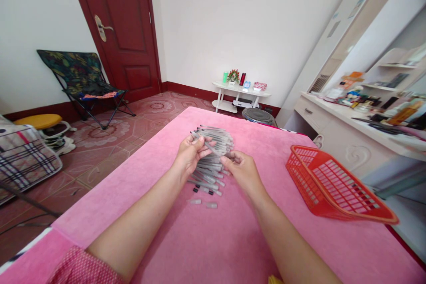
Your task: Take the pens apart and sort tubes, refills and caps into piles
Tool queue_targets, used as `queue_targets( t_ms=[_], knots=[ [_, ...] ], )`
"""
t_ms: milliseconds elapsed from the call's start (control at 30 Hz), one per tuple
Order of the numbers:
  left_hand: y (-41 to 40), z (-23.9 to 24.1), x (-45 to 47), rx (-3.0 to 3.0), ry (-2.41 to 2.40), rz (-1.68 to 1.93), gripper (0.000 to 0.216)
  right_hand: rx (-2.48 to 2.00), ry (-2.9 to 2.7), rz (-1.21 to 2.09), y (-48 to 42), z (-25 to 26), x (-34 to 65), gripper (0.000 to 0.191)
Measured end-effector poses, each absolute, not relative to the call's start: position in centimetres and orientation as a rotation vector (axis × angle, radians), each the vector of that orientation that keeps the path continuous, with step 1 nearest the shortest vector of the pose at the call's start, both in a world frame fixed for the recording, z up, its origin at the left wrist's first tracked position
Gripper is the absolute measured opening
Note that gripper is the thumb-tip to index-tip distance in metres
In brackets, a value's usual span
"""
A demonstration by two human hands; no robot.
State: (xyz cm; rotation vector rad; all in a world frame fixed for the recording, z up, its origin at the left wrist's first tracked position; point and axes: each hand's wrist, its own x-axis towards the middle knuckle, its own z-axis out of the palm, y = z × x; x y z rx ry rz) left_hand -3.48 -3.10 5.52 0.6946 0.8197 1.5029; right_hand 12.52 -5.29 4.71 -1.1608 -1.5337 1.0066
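Observation:
A pile of slim clear-and-grey pens (208, 168) lies on the pink cloth of the table, most of them side by side. Above its left part, my left hand (191, 153) is closed around one pen (208, 144), held slantwise between thumb and fingers. My right hand (240, 167) is at the pile's right side, thumb and forefinger pinched together close to the pen's lower end. What that pinch holds, if anything, is too small to make out. Two loose clear pen caps (211, 205) lie nearer to me, in front of the pile.
On the right of the pink-covered table (159, 213) stands a red plastic basket (333, 186). Beyond the table are a dark round stool (258, 116) and a small white stand (221, 105). A cluttered dresser (349, 137) is at the right, a folding chair (80, 71) at the left.

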Motion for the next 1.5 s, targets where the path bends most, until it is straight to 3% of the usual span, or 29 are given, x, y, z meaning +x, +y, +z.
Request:
queue_targets(
  t_ms=[100, 267, 467, 767, 967, 1100, 1333, 1500],
  knots=[
    [-3.1, 5.4, -3.5, 0.709, 0.814, 1.497, 0.015, -1.177, -1.554, 1.141, -5.3, 4.5, 12.4, 0.038],
    [-3.0, 5.3, -3.5, 0.715, 0.804, 1.500, 0.014, -1.121, -1.508, 1.054, -5.3, 4.5, 12.3, 0.022],
    [-3.1, 5.4, -3.5, 0.718, 0.810, 1.496, 0.015, -1.170, -1.577, 1.141, -5.6, 5.0, 12.4, 0.036],
    [-2.5, 5.3, -4.7, 0.631, 0.855, 1.579, 0.009, -1.275, -1.679, 0.829, -5.4, 4.6, 13.1, 0.013],
    [-1.7, 5.1, -6.0, 0.557, 0.841, 1.603, 0.002, -1.329, -2.086, 0.823, -7.4, 4.7, 11.7, 0.007],
    [-2.0, 5.3, -5.6, 0.576, 0.847, 1.567, 0.003, -1.388, -2.239, 0.738, -8.1, 5.0, 11.2, 0.014],
    [-2.9, 5.4, -3.9, 0.706, 0.894, 1.493, 0.020, -1.347, -1.999, 0.613, -6.3, 5.6, 12.5, 0.017],
    [-2.6, 5.2, -4.2, 0.785, 0.914, 1.524, 0.027, -1.399, -2.253, 0.514, -6.1, 7.0, 14.6, 0.026]
  ],
)
